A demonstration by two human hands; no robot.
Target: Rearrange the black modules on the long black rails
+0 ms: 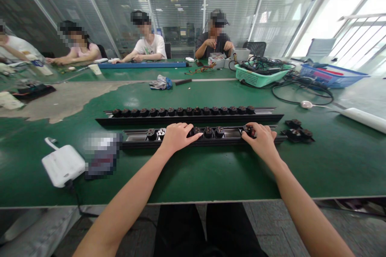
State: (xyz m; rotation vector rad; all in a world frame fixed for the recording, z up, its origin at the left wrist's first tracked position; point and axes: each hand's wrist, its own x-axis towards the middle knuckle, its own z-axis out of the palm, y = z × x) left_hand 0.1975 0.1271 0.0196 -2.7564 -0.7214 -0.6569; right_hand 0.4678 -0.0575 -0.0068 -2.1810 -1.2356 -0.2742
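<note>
A long black rail [230, 133] with a metallic inner channel lies crosswise in front of me. Several black socket modules [208, 131] sit in it, and bare channel shows between them and my right hand. My left hand [177, 136] is closed over the rail's middle, its thumb along the near side and its fingers over the far side; it covers some modules. Toward the rail's right end, my right hand [263, 138] pinches another black socket module [248, 129] between thumb and fingers, at the channel. Whether that module is seated there I cannot tell.
Behind lies a second rail [189, 118] lined with socket modules. Loose modules [298, 131] lie to the right. A white adapter [64, 165] and a dark pouch [104, 156] are at left. Farther back are a green basket [262, 76], a blue basket [334, 75], a glove [161, 82] and several seated people.
</note>
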